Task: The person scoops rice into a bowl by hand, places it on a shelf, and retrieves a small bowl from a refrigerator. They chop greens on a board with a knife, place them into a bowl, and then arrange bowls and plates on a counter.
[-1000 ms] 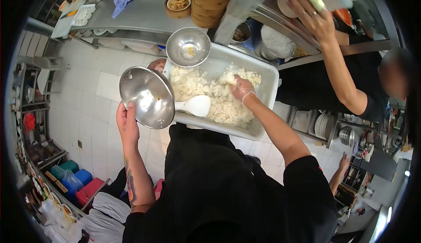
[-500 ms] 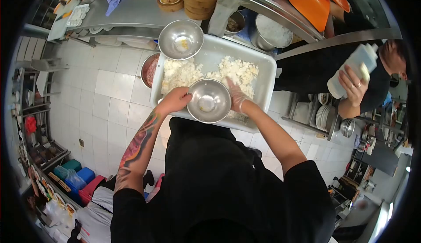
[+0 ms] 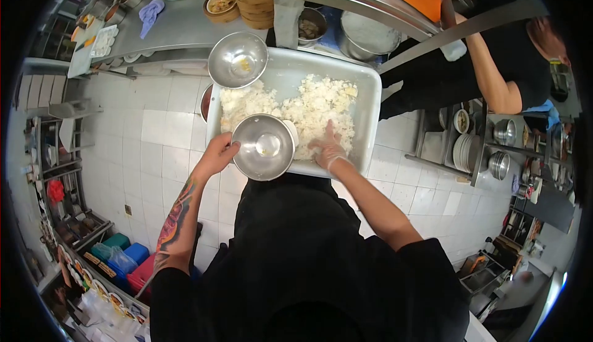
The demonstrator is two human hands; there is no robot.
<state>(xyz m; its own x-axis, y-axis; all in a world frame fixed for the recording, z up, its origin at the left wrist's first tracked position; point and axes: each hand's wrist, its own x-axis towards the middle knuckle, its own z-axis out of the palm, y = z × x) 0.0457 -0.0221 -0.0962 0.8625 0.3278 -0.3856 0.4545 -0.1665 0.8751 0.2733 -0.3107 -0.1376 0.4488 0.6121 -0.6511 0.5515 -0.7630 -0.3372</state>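
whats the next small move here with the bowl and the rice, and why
Probably scoop: the right hand lies on the rice in the white tub, and the left hand holds the steel bowl at the tub's near edge, open side up and holding almost nothing. Pushing a handful across into the bowl looks like the natural move.

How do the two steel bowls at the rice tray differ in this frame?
The near bowl is held at its rim by the left hand, over the tray's front edge; the far bowl rests unheld on the tray's far left corner. The near bowl looks almost clean; the far bowl has yellow bits inside. Both are round, shiny steel, open side up.
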